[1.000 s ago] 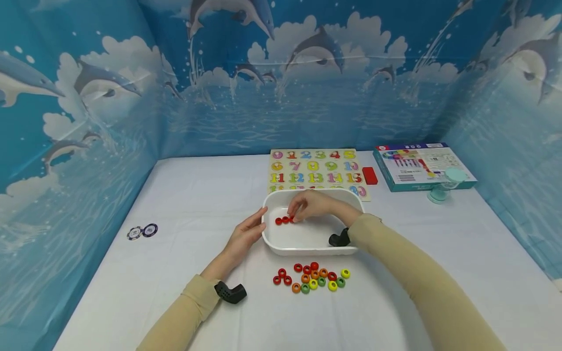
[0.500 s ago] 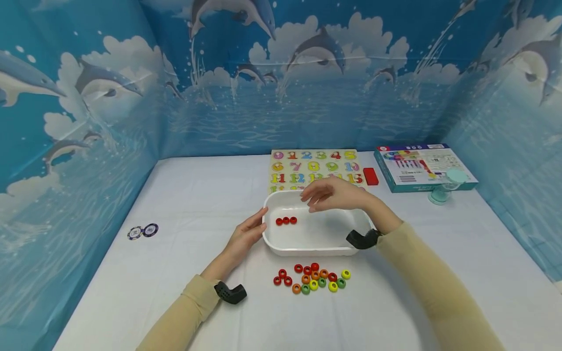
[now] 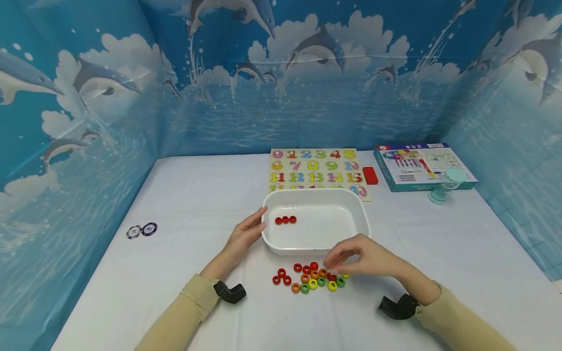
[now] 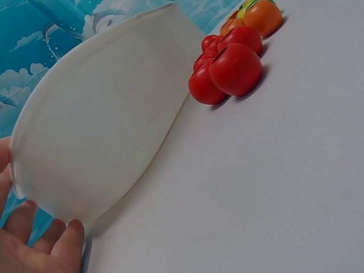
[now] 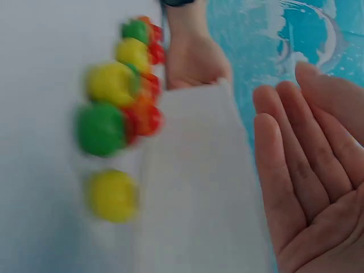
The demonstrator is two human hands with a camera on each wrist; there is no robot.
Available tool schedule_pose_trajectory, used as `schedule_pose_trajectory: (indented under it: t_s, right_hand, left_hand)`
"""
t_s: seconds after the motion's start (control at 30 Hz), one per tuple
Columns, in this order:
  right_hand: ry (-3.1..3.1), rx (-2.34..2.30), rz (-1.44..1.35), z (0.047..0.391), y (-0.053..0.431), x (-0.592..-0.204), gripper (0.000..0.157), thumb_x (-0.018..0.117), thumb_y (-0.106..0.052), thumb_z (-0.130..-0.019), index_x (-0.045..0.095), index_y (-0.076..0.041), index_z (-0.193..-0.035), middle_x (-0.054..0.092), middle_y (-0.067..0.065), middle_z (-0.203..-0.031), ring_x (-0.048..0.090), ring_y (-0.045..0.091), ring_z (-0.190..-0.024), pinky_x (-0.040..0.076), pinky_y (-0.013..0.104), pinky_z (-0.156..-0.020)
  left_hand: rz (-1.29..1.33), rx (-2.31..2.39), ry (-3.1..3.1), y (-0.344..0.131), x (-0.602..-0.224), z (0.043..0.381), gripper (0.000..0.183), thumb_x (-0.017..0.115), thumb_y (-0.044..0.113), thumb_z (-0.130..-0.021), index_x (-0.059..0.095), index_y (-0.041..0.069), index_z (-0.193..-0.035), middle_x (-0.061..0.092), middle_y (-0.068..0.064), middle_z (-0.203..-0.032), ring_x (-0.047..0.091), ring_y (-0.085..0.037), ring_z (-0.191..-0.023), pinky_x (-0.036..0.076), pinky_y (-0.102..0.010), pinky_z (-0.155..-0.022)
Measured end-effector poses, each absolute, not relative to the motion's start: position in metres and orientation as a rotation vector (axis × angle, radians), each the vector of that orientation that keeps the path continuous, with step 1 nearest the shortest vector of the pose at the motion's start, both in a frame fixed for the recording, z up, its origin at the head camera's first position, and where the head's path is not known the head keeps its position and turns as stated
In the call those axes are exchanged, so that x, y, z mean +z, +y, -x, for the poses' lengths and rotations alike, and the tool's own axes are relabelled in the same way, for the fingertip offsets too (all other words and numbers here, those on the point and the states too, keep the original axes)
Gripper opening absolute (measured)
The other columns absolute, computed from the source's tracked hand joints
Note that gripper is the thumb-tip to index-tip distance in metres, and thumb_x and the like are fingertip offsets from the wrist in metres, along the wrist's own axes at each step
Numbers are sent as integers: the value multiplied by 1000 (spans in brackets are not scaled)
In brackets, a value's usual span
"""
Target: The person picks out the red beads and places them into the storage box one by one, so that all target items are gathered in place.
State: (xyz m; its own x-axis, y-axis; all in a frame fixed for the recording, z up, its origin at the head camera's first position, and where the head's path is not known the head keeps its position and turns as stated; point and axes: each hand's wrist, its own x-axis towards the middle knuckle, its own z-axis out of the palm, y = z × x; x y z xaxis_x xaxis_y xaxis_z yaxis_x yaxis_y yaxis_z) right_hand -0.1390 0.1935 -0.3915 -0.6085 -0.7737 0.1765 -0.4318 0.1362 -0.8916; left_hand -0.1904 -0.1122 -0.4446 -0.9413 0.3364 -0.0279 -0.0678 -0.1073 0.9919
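Observation:
A white tray (image 3: 325, 224) stands mid-table with a short row of 3 red beads (image 3: 286, 220) at the left of its floor. My left hand (image 3: 240, 238) rests against the tray's left end; in the left wrist view its fingertips (image 4: 74, 227) touch the end wall. In front of the tray lies a loose group of round holed beads (image 3: 305, 278) in red, orange, yellow and green. Over the right part of that group hovers my right hand (image 3: 366, 256), partly hiding a few beads. The right wrist view shows its fingers (image 5: 270, 148) loosely extended, holding nothing.
Behind the tray lies a number puzzle board (image 3: 312, 168), with a red block (image 3: 370, 175) beside it. A flat teal box (image 3: 423, 165) and a small turquoise sand timer (image 3: 447, 185) occupy the back right. Two round chips (image 3: 142, 231) lie at the left.
My right hand has lifted off the red beads in the tray, leaving them in a row, and has come back toward me over the loose beads. My left hand has stayed put.

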Motion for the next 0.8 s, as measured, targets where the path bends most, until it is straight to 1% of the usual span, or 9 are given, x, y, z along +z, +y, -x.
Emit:
schedule_pose_trajectory:
  t_s: [0.13,0.33,0.43,0.57,0.8]
  right_hand:
    - [2191,-1476,1114,126,197,-413,17,67,-6,-79,66,-2,-95,66,10,-90,62,15,-78,54,35,-68]
    - [2404,-1420,1089,128,208,-448,22,71,-17,-76,68,-13,-97,66,-2,-92,60,12,-83,51,27,-71]
    - [2441,-1395,1076,130,211,-456,24,71,-22,-76,67,-16,-100,65,-5,-95,59,10,-88,50,25,-74]
    - [2442,-1376,1076,132,212,-462,26,70,-23,-77,66,-17,-102,65,-6,-97,58,10,-90,49,25,-76]
    - [2518,-1338,984,131,209,-464,22,71,-27,-76,67,-21,-97,64,-11,-94,58,7,-88,49,24,-76]
  left_hand:
    - [-301,2138,1890,-112,-444,191,46,50,12,-92,38,10,-136,20,-1,-146,23,-15,-130,34,-25,-98]
    - [-299,2137,1882,-112,-444,191,46,50,13,-92,38,10,-136,19,-2,-146,23,-15,-130,34,-25,-98]
    - [-297,2127,1883,-113,-444,190,46,50,14,-92,37,11,-136,19,-1,-146,22,-16,-131,33,-27,-99]
    - [-291,2123,1886,-113,-444,189,46,50,14,-92,37,12,-136,19,0,-146,22,-18,-131,33,-28,-100]
    - [-314,2113,1893,-113,-445,189,46,49,14,-92,37,12,-137,19,1,-146,21,-19,-131,32,-27,-100]
